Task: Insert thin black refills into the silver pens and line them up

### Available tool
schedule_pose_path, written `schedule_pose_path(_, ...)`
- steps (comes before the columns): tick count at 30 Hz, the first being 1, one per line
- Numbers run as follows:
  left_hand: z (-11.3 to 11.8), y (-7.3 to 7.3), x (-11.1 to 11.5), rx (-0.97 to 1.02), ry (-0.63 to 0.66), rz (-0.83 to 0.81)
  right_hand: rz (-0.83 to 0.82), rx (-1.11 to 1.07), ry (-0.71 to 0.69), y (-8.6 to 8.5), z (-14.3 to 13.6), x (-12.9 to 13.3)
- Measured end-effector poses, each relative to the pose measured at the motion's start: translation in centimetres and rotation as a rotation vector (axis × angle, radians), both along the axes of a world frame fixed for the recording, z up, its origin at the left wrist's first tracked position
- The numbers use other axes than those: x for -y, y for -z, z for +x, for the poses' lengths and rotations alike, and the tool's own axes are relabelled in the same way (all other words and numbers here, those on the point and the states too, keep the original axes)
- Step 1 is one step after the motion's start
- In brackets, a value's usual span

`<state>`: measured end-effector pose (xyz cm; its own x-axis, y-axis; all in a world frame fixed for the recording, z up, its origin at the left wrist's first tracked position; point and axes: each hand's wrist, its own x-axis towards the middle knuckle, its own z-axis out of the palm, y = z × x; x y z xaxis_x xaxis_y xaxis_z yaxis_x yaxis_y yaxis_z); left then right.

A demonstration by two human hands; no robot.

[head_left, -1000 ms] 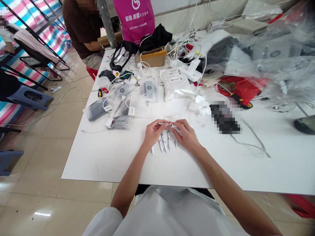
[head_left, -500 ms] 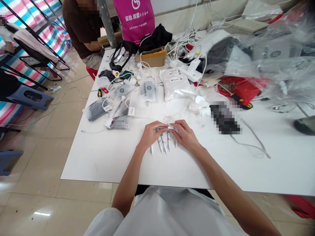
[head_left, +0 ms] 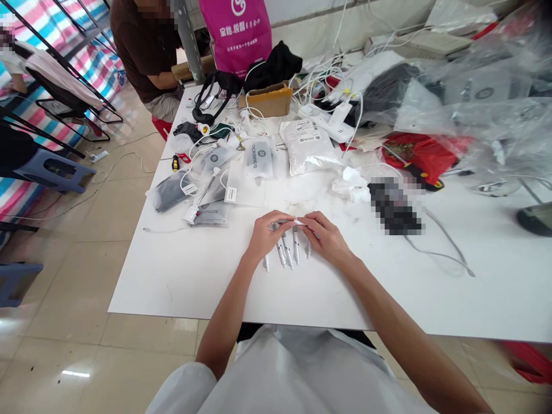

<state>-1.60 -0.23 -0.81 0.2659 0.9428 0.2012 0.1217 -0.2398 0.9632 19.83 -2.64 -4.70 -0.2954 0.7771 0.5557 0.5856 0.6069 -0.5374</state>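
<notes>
While pinching a slim pen-like piece [head_left: 298,222] narrowly between the fingertips of left hand [head_left: 264,236] and right hand [head_left: 326,237] at frame centre, holding it near similar pens [head_left: 296,248] lying on the white table [head_left: 172,276], possibly risking a slip through so slight a hold, or scattering those pens by lowering either hand carelessly

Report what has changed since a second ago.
The left hand has shifted slightly left; the right hand has barely moved. Both still hold a slim pen-like piece, with nothing visibly let go. The loose silver pens lie as before.
</notes>
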Motion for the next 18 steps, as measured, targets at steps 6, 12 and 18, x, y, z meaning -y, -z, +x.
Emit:
schedule_pose_path(6, -0.18, -0.06, -0.15, -0.018, 0.014, 0.001, -0.044, -0.068, 0.034, 0.56, 0.24, 0.11)
schedule_pose_path(12, -0.56, -0.01, -0.25, -0.028, 0.031, 0.008, -0.116, -0.141, 0.011, -0.03, 0.26, 0.04)
schedule_pose_path(18, -0.6, 0.27, -0.3, -0.031, 0.038, 0.004, -0.14, -0.189, 0.005, -0.25, 0.22, -0.11)
